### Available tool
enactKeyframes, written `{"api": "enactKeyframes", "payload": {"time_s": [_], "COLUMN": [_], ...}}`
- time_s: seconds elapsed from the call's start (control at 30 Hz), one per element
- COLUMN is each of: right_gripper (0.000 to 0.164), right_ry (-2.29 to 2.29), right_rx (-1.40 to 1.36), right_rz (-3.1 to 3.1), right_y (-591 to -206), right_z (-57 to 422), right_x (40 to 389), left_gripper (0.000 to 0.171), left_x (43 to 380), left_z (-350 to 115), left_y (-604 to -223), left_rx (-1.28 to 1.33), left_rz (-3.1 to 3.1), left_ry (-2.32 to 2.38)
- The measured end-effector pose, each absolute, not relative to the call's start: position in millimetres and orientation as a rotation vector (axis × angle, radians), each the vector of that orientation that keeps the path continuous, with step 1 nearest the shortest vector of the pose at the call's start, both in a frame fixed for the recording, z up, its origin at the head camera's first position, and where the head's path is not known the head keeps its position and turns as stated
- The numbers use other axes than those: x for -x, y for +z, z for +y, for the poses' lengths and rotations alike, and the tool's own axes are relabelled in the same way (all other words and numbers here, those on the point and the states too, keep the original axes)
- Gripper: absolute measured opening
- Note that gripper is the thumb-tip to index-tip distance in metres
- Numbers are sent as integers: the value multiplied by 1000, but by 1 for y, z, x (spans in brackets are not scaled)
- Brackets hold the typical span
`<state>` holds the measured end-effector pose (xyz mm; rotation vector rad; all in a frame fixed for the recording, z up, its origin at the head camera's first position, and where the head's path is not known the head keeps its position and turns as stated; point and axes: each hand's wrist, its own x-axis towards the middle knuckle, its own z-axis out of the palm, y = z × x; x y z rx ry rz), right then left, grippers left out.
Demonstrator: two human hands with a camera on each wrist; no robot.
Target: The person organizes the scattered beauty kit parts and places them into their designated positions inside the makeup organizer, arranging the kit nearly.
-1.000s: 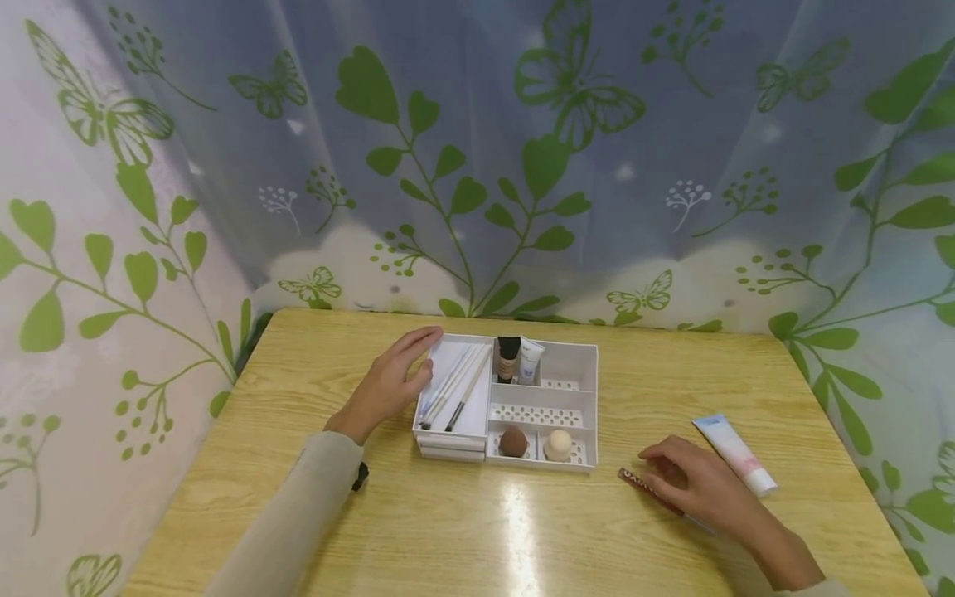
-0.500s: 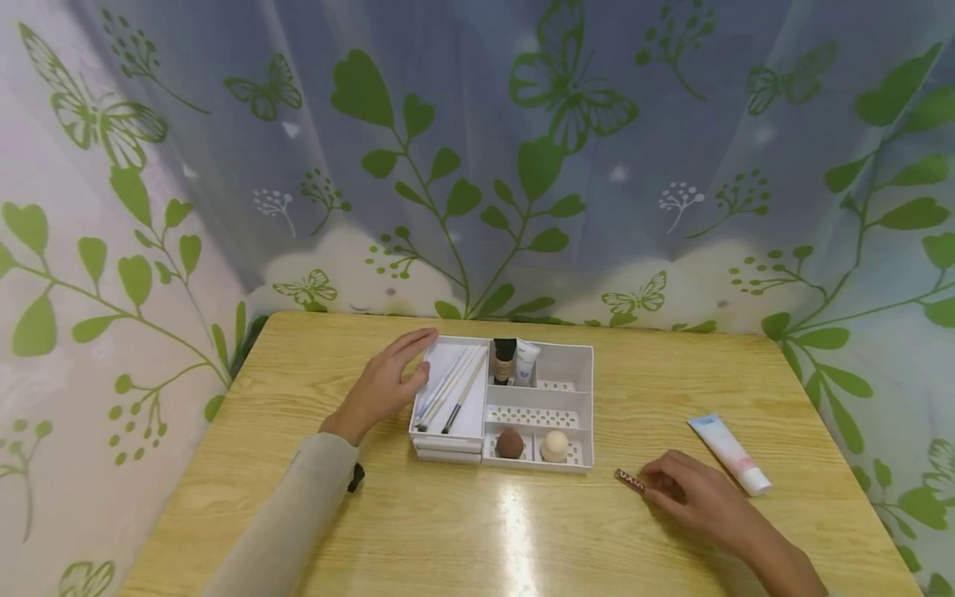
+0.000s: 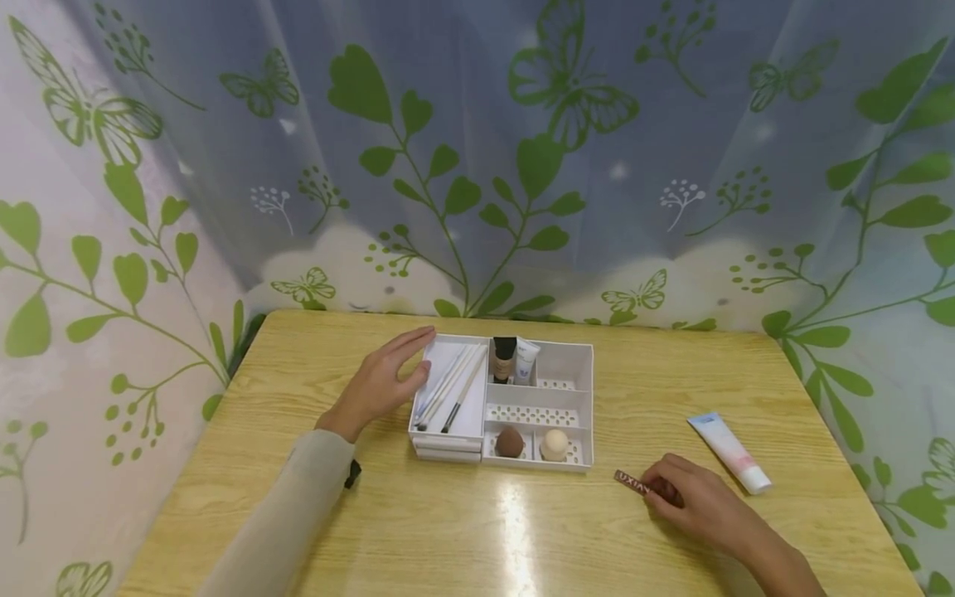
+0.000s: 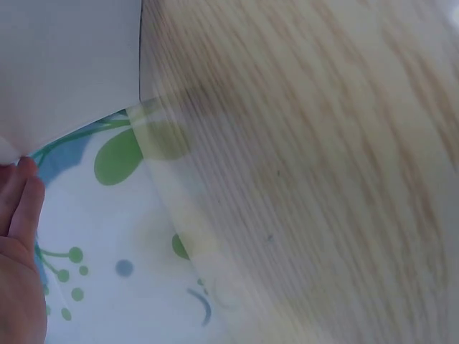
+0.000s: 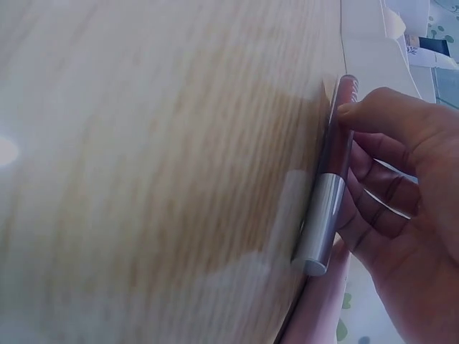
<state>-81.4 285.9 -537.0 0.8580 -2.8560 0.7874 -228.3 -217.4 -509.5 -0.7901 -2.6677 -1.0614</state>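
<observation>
My right hand [image 3: 697, 502] pinches a slim lip gloss tube [image 5: 335, 154] between thumb and fingers, close over the table. It has a dark red body with pale lettering and a silver cap. My left hand [image 3: 384, 377] rests along the left side of a white organizer box [image 3: 540, 468], fingers straight and thumb at its rim. Several makeup brushes [image 3: 455, 388] lie in the box's left tray. In the right part stand a black-capped foundation bottle [image 3: 503, 361] and a small white tube [image 3: 525, 361]. Nearer the front are a brown makeup sponge [image 3: 510, 443] and a cream one [image 3: 555, 445].
A white, blue and pink squeeze tube [image 3: 729, 453] lies on the wooden table [image 3: 418, 531], just beyond my right hand. Behind the table hangs a curtain [image 3: 448, 166] printed with leaves and butterflies.
My right hand has closed its thumb and fingers on the lip gloss tube and shifted slightly toward the front. The left hand stays at the box. The view has shifted slightly.
</observation>
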Motion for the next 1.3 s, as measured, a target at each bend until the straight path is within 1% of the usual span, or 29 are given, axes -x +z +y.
{"api": "enactKeyframes", "payload": {"time_s": [0.27,0.5,0.63,0.9,1.3], "right_gripper": [22,29,30,30,32], "right_ry": [801,772,772,819,879], "right_rx": [-849,-848,-853,-821,-917], "right_rz": [-2853,-2784,-2768,-2765,-2708], "right_y": [-534,-530,-524,-501,-472], "right_z": [283,282,283,281,256], "right_x": [83,89,93,105,125], "left_gripper": [55,53,52,51,52], "left_x": [228,229,229,228,228], "left_z": [-219,-221,-221,-223,-224], "left_y": [-504,-503,-501,-503,-502], "left_rx": [825,975,1021,1011,1006], "left_rz": [-2709,-2682,-2639,-2617,-2623], "left_ry": [-978,-646,-555,-505,-531]}}
